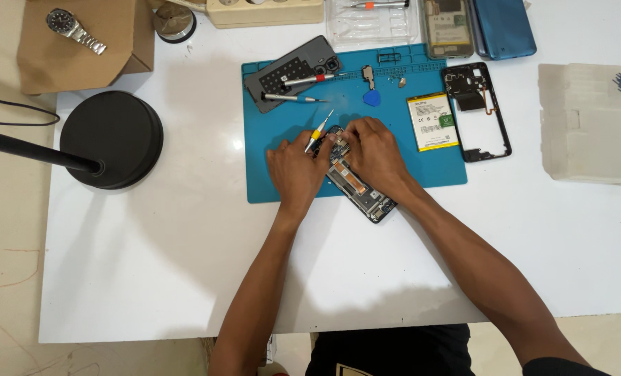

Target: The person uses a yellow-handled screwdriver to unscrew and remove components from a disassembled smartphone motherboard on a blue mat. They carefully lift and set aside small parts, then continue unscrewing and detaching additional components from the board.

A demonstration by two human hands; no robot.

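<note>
Both hands mid-frame | left hand (295, 170) grips screwdriver (318, 132) | right hand (373, 154) pinches opened phone (355, 182) lying beneath both.

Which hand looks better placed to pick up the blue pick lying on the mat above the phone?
Probably the right hand. It rests on the opened phone just below the blue pick and holds no tool that shows, while the left hand already holds a yellow-handled screwdriver.

An opened phone (358, 182) lies on a mat (282, 181) on the worktop (185, 264); a battery (432, 121) sits right of it, a lamp base (112, 139) far left.
</note>
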